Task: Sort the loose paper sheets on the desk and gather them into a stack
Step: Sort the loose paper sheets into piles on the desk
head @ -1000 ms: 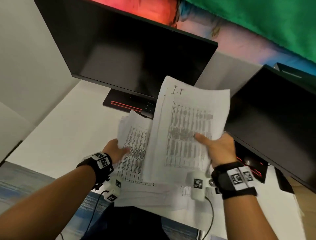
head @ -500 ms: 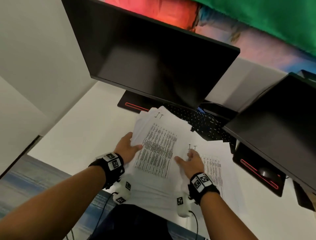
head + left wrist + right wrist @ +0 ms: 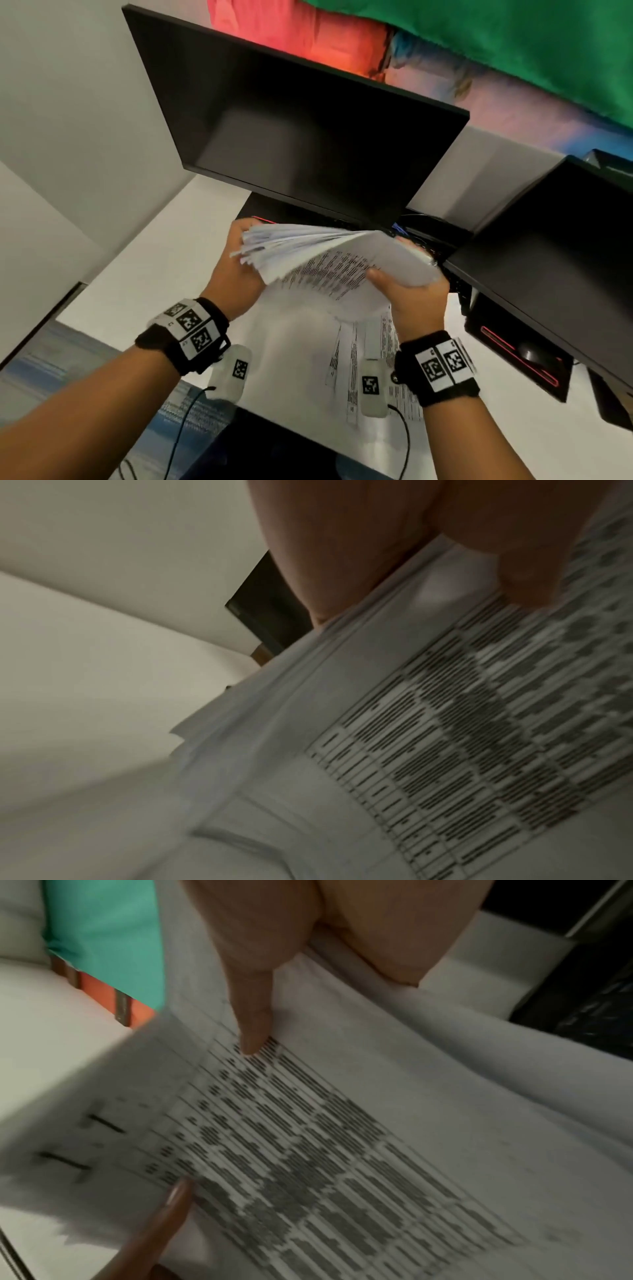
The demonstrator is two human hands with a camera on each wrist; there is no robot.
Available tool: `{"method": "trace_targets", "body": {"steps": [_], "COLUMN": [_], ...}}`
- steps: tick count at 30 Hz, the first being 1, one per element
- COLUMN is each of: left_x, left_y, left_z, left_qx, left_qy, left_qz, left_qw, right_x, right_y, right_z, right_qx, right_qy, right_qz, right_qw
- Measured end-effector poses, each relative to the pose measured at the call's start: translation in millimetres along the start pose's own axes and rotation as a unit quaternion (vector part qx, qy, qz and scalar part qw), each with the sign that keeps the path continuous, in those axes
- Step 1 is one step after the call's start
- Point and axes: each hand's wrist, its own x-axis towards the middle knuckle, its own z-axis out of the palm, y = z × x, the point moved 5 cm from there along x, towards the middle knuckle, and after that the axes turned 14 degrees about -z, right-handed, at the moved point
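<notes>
A thick bundle of printed paper sheets point(image 3: 329, 260) is raised off the white desk point(image 3: 144, 274), its uneven edges fanned toward the left. My left hand point(image 3: 236, 270) grips the bundle's left edge and my right hand point(image 3: 411, 294) grips its right end, thumb on top. More printed sheets point(image 3: 342, 359) lie flat on the desk under my wrists. In the left wrist view my thumb presses on the sheets point(image 3: 445, 737). The right wrist view has my thumb point(image 3: 253, 1031) lying on the printed table of the top sheet point(image 3: 325, 1150).
A large black monitor point(image 3: 291, 137) stands just behind the bundle, and a second one point(image 3: 555, 246) at the right. A keyboard point(image 3: 455, 284) lies under the right monitor's edge. A monitor base with a red line point(image 3: 513, 359) sits at the right.
The top sheet went from my right hand down onto the pile; now both hands have lifted the gathered bundle off the desk, toward the monitor, its edges tilted toward me.
</notes>
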Motion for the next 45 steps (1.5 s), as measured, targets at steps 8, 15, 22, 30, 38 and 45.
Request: {"method": "trace_targets", "body": {"steps": [8,15,22,30,38,45], "left_x": [11,16,2,19,29,33], "left_y": [-35,-45,-69,-80,-148,-192], "left_z": [7,12,11,15,19,24], "left_qx": [0.002,0.018,0.04,0.114,0.206,0.297], "left_qy": [0.028,0.038,-0.015,0.022,-0.047,-0.025], "left_qz": [-0.118,-0.169,-0.181,-0.126,-0.255,-0.312], "left_qw": [0.993,0.985,0.983,0.985,0.944,0.902], "right_x": [-21,-17,-42,-31,-64,-78], "right_y": [45,64,80,75,123,132], "right_z": [8,17,11,21,9,-112], "right_qx": [-0.057,-0.056,-0.1,-0.13,-0.267,-0.527], "right_qy": [-0.045,0.025,-0.014,0.028,-0.181,-0.076], "right_qz": [0.153,0.182,0.202,0.161,0.291,0.318], "right_qw": [0.986,0.981,0.974,0.978,0.9,0.784]}}
